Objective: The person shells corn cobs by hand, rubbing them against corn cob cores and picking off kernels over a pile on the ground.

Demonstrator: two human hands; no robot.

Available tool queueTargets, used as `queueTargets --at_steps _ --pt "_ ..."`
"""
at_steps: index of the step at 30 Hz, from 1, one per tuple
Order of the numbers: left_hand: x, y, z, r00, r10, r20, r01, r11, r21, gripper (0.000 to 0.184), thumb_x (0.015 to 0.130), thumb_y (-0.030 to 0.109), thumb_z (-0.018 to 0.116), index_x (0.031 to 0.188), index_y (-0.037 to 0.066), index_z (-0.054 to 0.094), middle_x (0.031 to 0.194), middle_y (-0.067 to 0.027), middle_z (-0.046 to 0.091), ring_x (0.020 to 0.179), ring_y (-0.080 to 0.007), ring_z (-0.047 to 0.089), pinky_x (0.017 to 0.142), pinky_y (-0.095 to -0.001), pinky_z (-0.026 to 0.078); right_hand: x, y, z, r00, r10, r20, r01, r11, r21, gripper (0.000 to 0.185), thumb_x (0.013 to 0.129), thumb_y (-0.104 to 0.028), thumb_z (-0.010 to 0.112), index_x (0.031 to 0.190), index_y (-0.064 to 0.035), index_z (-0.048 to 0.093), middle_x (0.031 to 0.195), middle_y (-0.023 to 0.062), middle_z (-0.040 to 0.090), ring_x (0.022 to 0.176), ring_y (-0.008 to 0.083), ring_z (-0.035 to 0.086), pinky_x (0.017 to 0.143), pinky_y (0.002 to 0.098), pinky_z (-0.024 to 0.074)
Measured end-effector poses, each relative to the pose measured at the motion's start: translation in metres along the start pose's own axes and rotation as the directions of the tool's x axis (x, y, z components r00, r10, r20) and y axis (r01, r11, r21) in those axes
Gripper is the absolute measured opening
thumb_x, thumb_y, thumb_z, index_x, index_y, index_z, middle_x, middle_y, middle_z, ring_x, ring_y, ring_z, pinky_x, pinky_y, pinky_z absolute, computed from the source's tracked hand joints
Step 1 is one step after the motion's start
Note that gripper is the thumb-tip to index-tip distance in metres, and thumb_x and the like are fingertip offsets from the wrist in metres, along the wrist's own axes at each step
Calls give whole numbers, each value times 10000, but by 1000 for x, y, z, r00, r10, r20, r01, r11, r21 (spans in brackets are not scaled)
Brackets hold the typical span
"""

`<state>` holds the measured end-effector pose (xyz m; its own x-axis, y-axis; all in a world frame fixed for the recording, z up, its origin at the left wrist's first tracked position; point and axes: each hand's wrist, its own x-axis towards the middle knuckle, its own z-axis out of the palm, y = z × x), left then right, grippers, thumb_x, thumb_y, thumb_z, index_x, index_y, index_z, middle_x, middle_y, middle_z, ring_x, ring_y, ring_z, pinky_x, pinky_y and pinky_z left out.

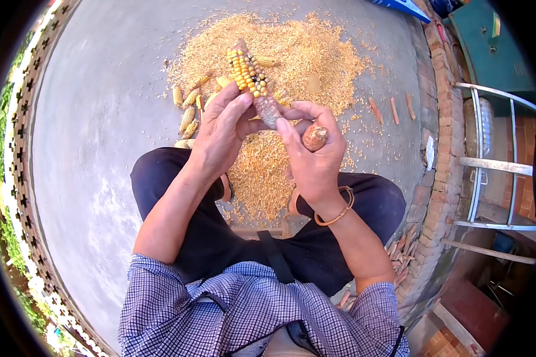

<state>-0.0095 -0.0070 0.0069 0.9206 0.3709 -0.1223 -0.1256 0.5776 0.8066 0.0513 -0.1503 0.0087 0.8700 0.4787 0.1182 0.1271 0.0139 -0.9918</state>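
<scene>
A partly shelled corn cob is held up between my two hands, yellow and dark kernels on its upper part and bare pith below. My left hand is closed on its middle, thumb against the kernels. My right hand pinches its bare lower end with thumb and fingers. Tucked in that same hand is a bare reddish cob, its end facing me. Beyond and beneath the hands lies a heap of loose corn kernels. Several unshelled ears of corn rest left of the heap.
Kernels spread over the grey concrete floor. Bare cobs lie to the right, with more cobs by the brick edging. A metal ladder-like frame stands at the right, a lattice wall at the left.
</scene>
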Motion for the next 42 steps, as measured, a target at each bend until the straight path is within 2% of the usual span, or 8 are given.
queueTargets --at_steps 7,14,19,25,31,34,38,42 --pt "-8 6 7 993 -91 71 96 992 -77 240 1031 172 370 1150 -11 471 790 -75 513 622 -159 529 514 -289 437 14 -5 -15 995 98 -25 -93 982 162 217 928 -92 665 1105 14 597 925 48 646 743 48 567 641 201 470" --pt "-16 -7 11 959 -268 92 233 931 282 368 1038 290 429 1272 8 461 771 -24 431 618 -91 401 524 -235 348 32 -8 -26 1000 16 -26 -10 976 220 274 954 -163 636 1161 5 574 1007 70 647 734 33 579 402 180 439" --pt "-16 -6 14 953 -239 188 142 897 418 518 1036 325 458 1405 -35 404 750 -4 444 606 -74 420 539 -229 362 29 3 -32 997 71 43 -79 971 224 216 934 -131 662 1101 -6 606 902 15 623 611 15 538 425 178 425" --pt "-16 -4 8 932 -254 258 68 823 564 341 1016 291 530 1163 -17 521 754 26 450 615 -59 403 540 -227 352 26 -7 -30 997 63 45 -72 973 218 180 921 -127 677 1047 -9 627 899 22 629 667 38 560 557 191 464" --pt "-12 -3 -1 952 -192 240 -83 592 802 280 988 260 585 998 -6 497 742 -21 450 684 -105 414 603 -284 377 33 0 -38 967 -253 -11 250 961 -118 157 885 -143 702 975 -24 652 968 95 679 941 146 619 853 319 502" --pt "-12 -11 -6 944 -174 282 -157 513 844 252 977 214 584 983 -24 500 745 -75 453 716 -141 429 647 -322 400 39 1 -33 805 -546 233 593 727 -345 230 846 -230 737 901 -31 638 903 114 670 885 201 630 814 348 503" --pt "-16 -16 -2 920 -152 361 -246 492 835 184 955 143 564 1007 -30 529 774 -140 514 739 -226 521 698 -367 449 28 -2 -28 798 -327 505 594 567 -571 362 799 -359 756 760 -49 573 713 99 585 722 250 594 675 369 471" --pt "-20 -20 4 905 -205 373 -264 419 869 177 924 124 564 1028 -19 552 761 -192 603 746 -364 629 673 -431 503 23 5 -16 874 -363 324 484 581 -654 329 817 -308 729 695 -75 531 582 71 518 553 273 545 556 404 426"
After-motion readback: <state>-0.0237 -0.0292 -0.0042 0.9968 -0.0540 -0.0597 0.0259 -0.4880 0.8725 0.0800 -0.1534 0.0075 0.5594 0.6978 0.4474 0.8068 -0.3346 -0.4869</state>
